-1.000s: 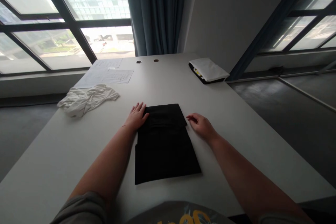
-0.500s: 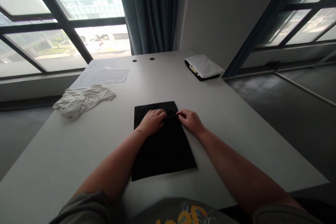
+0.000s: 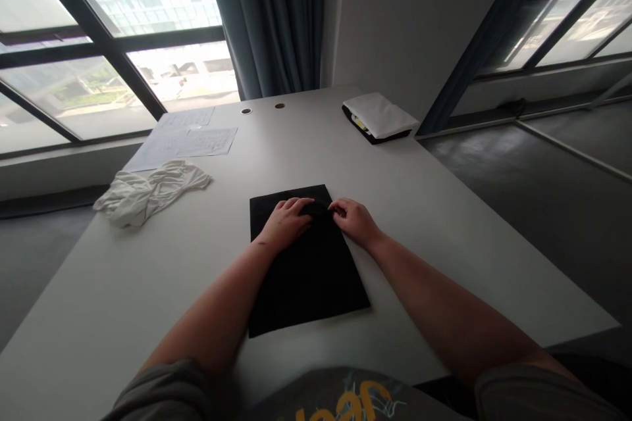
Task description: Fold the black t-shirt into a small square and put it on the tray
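A flat black rectangle, which looks like a cloth bag or folded sheet, lies on the white table in front of me. My left hand rests on its upper part, with bent fingers and thumb closed around raised black material. At the upper right edge, my right hand pinches the black material between thumb and fingers. A lifted fold runs between the two hands. Its inside is too dark to make out.
A crumpled white cloth lies to the left on the table, with papers behind it. A white and black pouch sits at the back right. Two round cable holes are near the far edge.
The black material between my hands has lifted into a clearer fold. My left fingers have stretched a little towards the right. The view has shifted slightly.
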Motion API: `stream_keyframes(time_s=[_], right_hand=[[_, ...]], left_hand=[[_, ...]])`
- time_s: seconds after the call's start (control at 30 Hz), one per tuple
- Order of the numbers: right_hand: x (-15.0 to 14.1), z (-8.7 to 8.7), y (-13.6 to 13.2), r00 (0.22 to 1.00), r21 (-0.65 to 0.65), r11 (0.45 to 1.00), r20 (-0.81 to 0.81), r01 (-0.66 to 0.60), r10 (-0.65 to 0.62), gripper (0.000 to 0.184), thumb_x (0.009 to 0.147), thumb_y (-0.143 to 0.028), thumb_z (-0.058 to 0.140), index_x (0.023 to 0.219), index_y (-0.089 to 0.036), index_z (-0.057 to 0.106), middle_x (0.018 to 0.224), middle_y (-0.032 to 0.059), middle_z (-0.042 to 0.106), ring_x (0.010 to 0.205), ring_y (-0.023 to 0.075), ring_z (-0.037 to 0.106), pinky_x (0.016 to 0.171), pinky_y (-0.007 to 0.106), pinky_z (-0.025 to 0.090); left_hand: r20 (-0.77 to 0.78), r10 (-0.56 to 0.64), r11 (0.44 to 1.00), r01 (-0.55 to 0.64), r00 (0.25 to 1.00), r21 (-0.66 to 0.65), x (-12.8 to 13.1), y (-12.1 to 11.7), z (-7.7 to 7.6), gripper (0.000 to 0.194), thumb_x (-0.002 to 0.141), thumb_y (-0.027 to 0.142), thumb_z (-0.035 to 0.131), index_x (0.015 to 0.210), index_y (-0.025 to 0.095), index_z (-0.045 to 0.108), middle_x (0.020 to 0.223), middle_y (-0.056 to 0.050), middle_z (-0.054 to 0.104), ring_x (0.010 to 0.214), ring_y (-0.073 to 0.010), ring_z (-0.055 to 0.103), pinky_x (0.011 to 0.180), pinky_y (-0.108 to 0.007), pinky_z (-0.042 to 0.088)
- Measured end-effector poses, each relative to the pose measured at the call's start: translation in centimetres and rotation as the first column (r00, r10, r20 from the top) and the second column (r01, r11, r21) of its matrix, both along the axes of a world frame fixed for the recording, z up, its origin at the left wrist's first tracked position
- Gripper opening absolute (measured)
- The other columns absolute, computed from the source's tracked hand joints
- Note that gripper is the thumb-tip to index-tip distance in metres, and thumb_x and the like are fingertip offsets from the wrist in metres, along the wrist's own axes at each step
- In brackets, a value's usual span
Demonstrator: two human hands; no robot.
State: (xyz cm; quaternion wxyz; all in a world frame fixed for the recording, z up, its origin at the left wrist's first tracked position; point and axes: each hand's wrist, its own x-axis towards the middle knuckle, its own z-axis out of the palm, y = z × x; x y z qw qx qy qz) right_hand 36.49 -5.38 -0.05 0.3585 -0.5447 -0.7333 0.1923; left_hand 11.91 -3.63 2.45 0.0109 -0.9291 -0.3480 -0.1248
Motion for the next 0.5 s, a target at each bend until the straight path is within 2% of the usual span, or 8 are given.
stream_keyframes(time_s=[0.13, 0.3, 0.4, 0.5], right_hand=[[0.2, 0.3, -0.3, 1.0, 0.002, 1.0, -0.008, -0.03, 0.03, 0.016, 0.079, -0.015, 0.06, 0.088, -0.022, 0.07, 0.08, 0.0, 0.063, 0.073, 0.0164, 0.057, 0.072, 0.027, 0.045], [0.8, 0.4, -0.6, 0.998, 0.036, 0.998, -0.034, -0.044, 0.045, 0.013, 0.078, -0.014, 0.059, 0.084, -0.022, 0.069, 0.081, 0.0004, 0.063, 0.072, 0.0159, 0.057, 0.072, 0.027, 0.046], [1.3, 0.3, -0.8, 0.998, 0.038, 0.997, -0.005, -0.069, 0.07, 0.014, 0.079, -0.013, 0.059, 0.084, -0.022, 0.069, 0.083, 0.0015, 0.065, 0.074, 0.0164, 0.058, 0.073, 0.028, 0.048], [1.8, 0.3, -1.0, 0.988, 0.028, 0.989, 0.046, -0.147, 0.146, 0.014, 0.082, -0.014, 0.061, 0.086, -0.022, 0.072, 0.086, 0.0027, 0.067, 0.079, 0.0179, 0.061, 0.076, 0.03, 0.05]], left_hand=[[-0.019, 0.024, 0.999, -0.023, 1.0, 0.031, 0.5, 0.2, -0.1, 0.02, 0.1, 0.028, 0.057, 0.1, 0.027, 0.078, 0.144, -0.003, 0.062, 0.129, -0.0267, 0.055, 0.102, -0.046, 0.046], [0.014, -0.004, 0.999, 0.003, 1.0, 0.046, -0.6, 0.1, -0.2, 0.023, 0.102, 0.028, 0.053, 0.104, 0.027, 0.076, 0.143, -0.004, 0.063, 0.126, -0.0249, 0.057, 0.101, -0.045, 0.045], [-0.001, -0.029, 0.999, 0.029, 1.0, 0.021, -1.5, 0.1, -0.2, 0.025, 0.103, 0.027, 0.05, 0.103, 0.026, 0.075, 0.142, -0.004, 0.064, 0.122, -0.0238, 0.06, 0.1, -0.043, 0.046], [-0.016, -0.073, 0.997, 0.073, 0.997, -0.034, -1.8, 0.1, -0.1, 0.026, 0.103, 0.025, 0.048, 0.106, 0.025, 0.073, 0.137, -0.005, 0.067, 0.116, -0.0213, 0.065, 0.097, -0.04, 0.048]])
